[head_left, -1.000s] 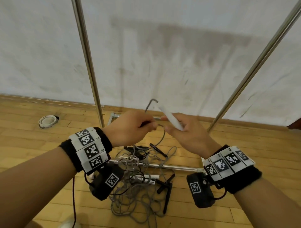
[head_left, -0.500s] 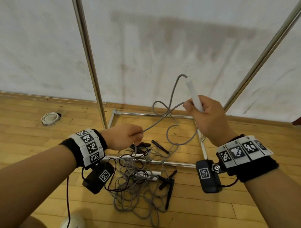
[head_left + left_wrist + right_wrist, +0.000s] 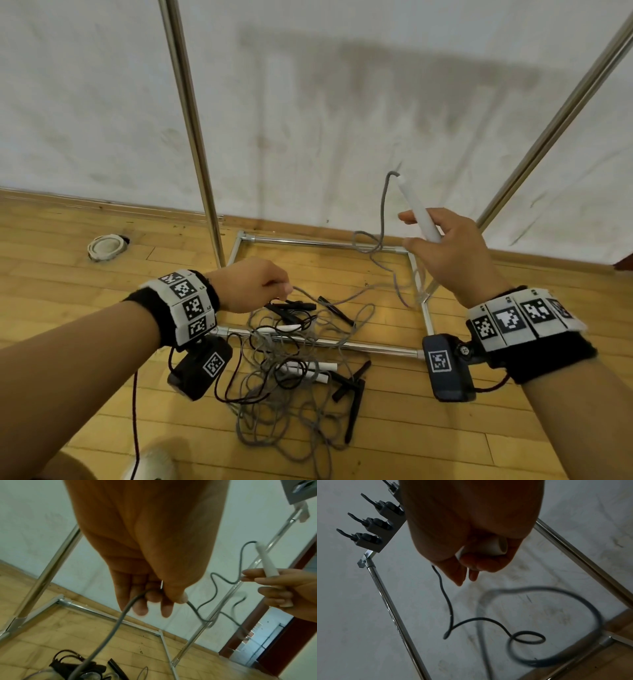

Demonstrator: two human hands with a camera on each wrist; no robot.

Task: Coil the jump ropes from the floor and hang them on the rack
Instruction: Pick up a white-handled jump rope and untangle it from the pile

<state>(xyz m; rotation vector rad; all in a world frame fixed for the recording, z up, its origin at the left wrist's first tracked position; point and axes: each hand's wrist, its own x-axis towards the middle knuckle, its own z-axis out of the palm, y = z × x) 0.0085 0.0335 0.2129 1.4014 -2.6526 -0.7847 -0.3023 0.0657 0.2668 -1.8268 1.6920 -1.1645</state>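
My right hand [image 3: 445, 250] grips a white jump-rope handle [image 3: 416, 209] [image 3: 265, 559] [image 3: 494, 546], held up at the right with its tip pointing up. A grey rope [image 3: 383, 212] [image 3: 447, 601] leaves the tip, loops down and runs left to my left hand [image 3: 253, 287]. That hand pinches the grey rope [image 3: 192, 605] between thumb and fingers, lower and to the left. From it the rope drops to a tangled pile of grey and black ropes [image 3: 284, 373] with white and black handles on the wooden floor. The metal rack [image 3: 191, 116] stands behind against the wall.
The rack's base frame [image 3: 308, 342] lies on the floor around part of the pile. A grey hook bar [image 3: 382, 527] with several prongs sits at the rack's top. A slanted rack pole [image 3: 555, 130] passes behind my right hand. A white round object [image 3: 106, 247] lies far left.
My hands, together a second ago, have moved apart. The right hand went right with the white handle; the left slid down and left along the grey rope, stretching a length between them.
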